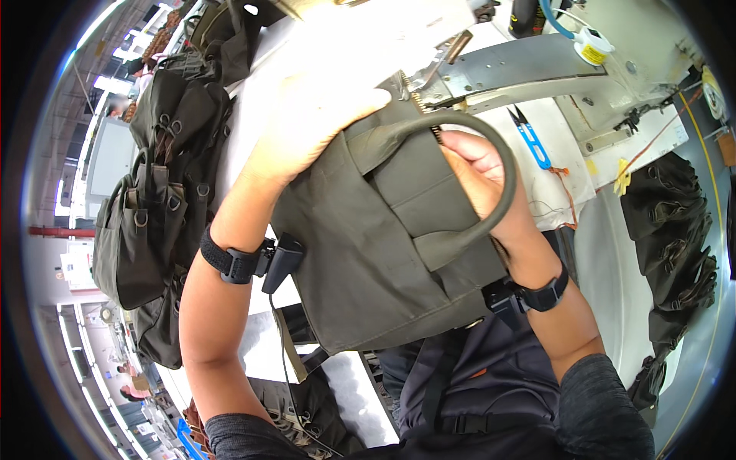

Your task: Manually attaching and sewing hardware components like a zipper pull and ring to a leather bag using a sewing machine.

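Olive-green bag (353, 268) is seen at the centre of the view, tilted above the wearer's lap, with its top edge turned toward 1 o'clock. A rounded carrying handle (509, 184) is looped out on its 2 o'clock side, and a brass-toned zipper (437, 135) is shown along the edge there.

The bag's edge is held in a narrow grip by the right hand (477, 170), whose wrist is crossed in front by the handle. The left hand (318, 115) is placed at the bag's 11 o'clock side, its thumb laid against the fabric; its fingers are washed out by glare, so how tight that grip is cannot be told. A black strap (230, 263) is worn on the left wrist, and another is worn on the right.

Toward 1 o'clock, a sewing machine (521, 70) is mounted on the white table (563, 208). Blue-handled snips (532, 139) are laid on the table at 2 o'clock, near an orange cord (568, 192). More green bags (165, 146) are heaped at 10 o'clock, and dark green fabric pieces (665, 230) are piled at 3 o'clock.
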Tool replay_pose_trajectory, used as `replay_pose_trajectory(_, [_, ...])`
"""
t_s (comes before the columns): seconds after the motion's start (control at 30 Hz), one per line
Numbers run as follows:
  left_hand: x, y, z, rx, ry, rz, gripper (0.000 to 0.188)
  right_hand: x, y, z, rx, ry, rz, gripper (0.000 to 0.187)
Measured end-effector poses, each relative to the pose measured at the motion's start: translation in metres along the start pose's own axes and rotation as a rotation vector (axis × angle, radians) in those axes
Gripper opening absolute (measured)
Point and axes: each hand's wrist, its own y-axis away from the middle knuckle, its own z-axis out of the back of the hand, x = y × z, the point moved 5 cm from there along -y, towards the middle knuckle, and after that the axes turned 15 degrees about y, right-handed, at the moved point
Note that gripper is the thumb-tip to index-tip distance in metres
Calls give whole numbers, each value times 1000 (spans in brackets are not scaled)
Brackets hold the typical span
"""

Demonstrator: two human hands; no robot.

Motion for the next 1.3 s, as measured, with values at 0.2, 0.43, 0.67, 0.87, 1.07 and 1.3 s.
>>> replay_pose_trajectory(0.2, [5,-19,3,-68,-146,279,30,-19,-11,8,-188,445,139,21])
replay_pose_trajectory(0.43, [85,-26,86,39,571,383,27,-12,-9,-3,20,263,193,13])
replay_pose_trajectory(0.67, [59,-47,80,80,-315,135,34,-2,32,25,407,281,90,25])
replay_pose_trajectory(0.87, [-35,3,-1,-120,-509,29,37,17,69,66,309,317,-126,36])
replay_pose_trajectory(1.07, [-116,146,-112,-276,-748,-220,30,45,73,36,310,577,82,34])
replay_pose_trajectory(1.3, [-94,168,-190,-483,-632,-397,55,43,92,5,307,134,-198,33])
